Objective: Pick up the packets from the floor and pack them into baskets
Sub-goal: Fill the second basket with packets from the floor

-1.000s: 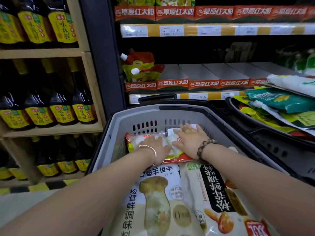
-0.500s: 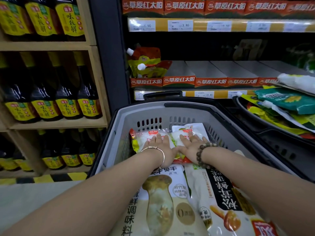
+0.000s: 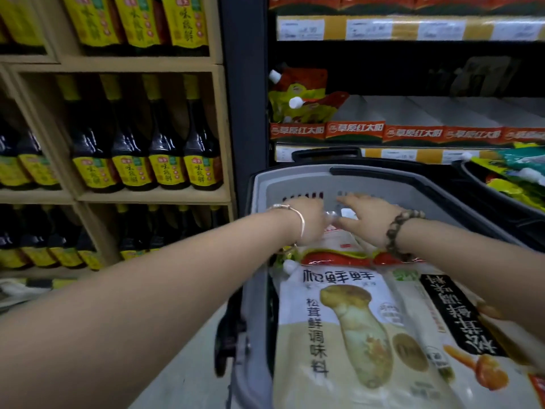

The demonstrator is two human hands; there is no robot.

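Note:
A grey basket (image 3: 295,180) stands in front of me, filled with packets. Two big white mushroom seasoning packets lie nearest me, one (image 3: 348,329) on the left and one with a black label (image 3: 442,317) on the right. Beyond them lie small white-and-red packets (image 3: 339,250). My left hand (image 3: 308,221) and my right hand (image 3: 367,221) rest side by side on those small packets near the basket's far wall. The right hand's fingers are spread and straight. Neither hand grips anything. The left fingertips are blurred.
A black basket (image 3: 498,203) at the right holds green and yellow packets (image 3: 513,175). Wooden shelves of dark sauce bottles (image 3: 165,154) stand at the left. Spouted pouches (image 3: 298,97) sit on a metal shelf behind the basket. Grey floor (image 3: 188,364) shows to its left.
Both hands have slid forward over the small packets towards the basket's far wall. My view has swung left, so the basket now sits right of centre.

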